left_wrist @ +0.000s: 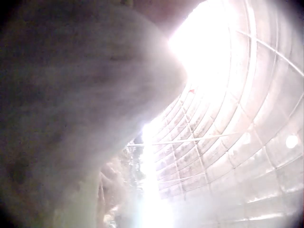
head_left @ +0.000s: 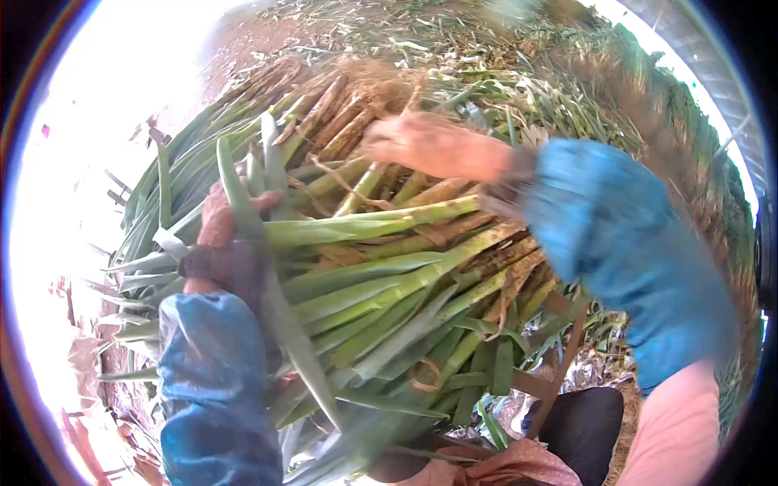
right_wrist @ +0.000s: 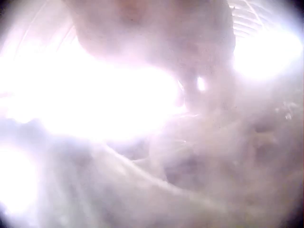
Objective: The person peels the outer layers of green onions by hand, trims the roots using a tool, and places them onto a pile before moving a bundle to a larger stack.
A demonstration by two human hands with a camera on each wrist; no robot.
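Observation:
Long green leeks (head_left: 365, 231) with flat leaves and soil-browned lower stalks lie heaped in front of me. At the left of the heap, my left hand (head_left: 219, 217) grips leek leaves, its thumb reaching across them. My right hand (head_left: 425, 146), blurred, is over the brown root ends (head_left: 344, 130) at the far side, fingers bent. I cannot tell whether it holds a stalk. In the left wrist view a dark blurred shape fills the left half. The right wrist view is hazy and washed out, with part of the hand (right_wrist: 156, 33) along the top.
A brown frame bar (head_left: 563, 356) shows under the heap's right side, near my dark-clothed leg (head_left: 583, 425). Loose leaves and trimmings (head_left: 519, 65) litter the ground beyond. A ribbed, pale curved roof (left_wrist: 228, 142) rises overhead. Glare whitens the left side.

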